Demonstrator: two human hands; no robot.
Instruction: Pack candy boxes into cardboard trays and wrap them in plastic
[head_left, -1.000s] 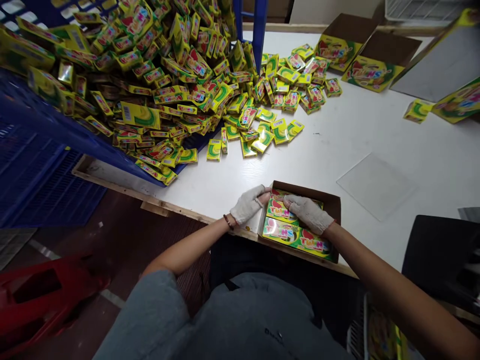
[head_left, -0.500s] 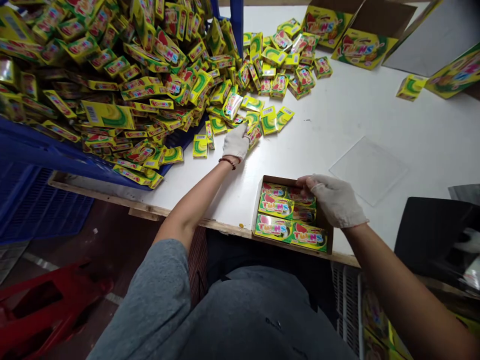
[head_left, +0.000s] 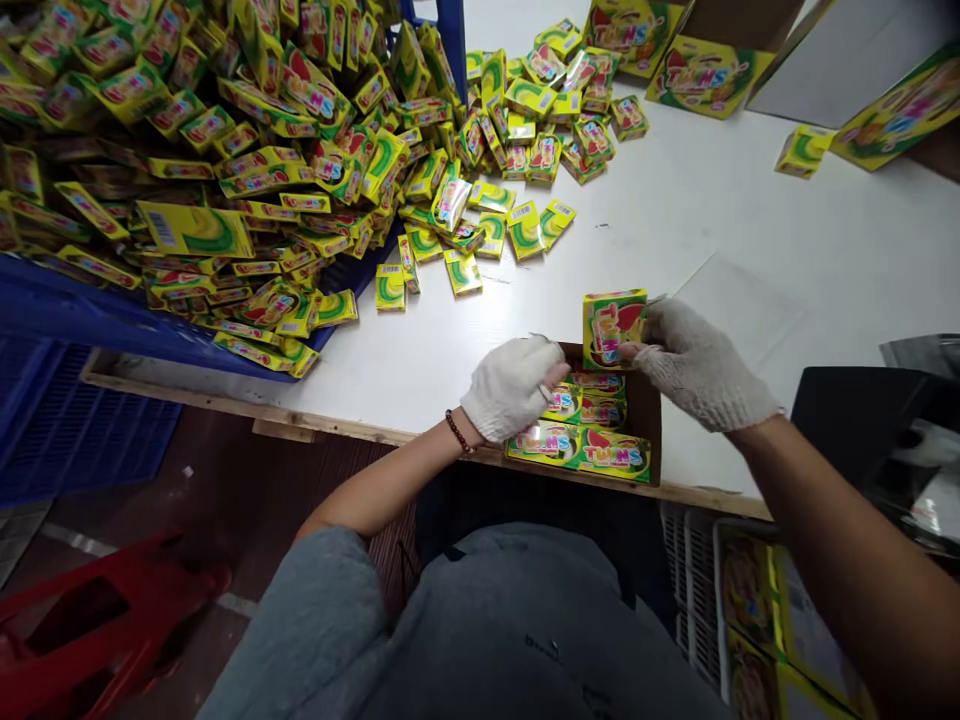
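My right hand (head_left: 697,362), in a white knit glove, grips a small yellow-green Twins box (head_left: 606,330) upright between thumb and fingers, above the back of an open carton (head_left: 646,430). In that carton lie several Twins boxes (head_left: 616,455), printed faces up, in rows. My left hand (head_left: 516,388), gloved too with bare fingertips, is at the carton's left side, overlapping its rim. Its fingers are bent and closed towards the thumb; what they hold, if anything, is hidden.
A blue crate (head_left: 97,310) heaped with small boxes (head_left: 202,232) stands at the left, spilling loose boxes (head_left: 544,155) onto the white table (head_left: 712,200). Display cartons (head_left: 709,75) stand at the back right. A clear sheet (head_left: 750,300) and a black object (head_left: 840,425) are at the right.
My left hand has come back from the loose boxes to the carton's left side. My right hand has moved from the carton's rim and now holds a Twins box above it.
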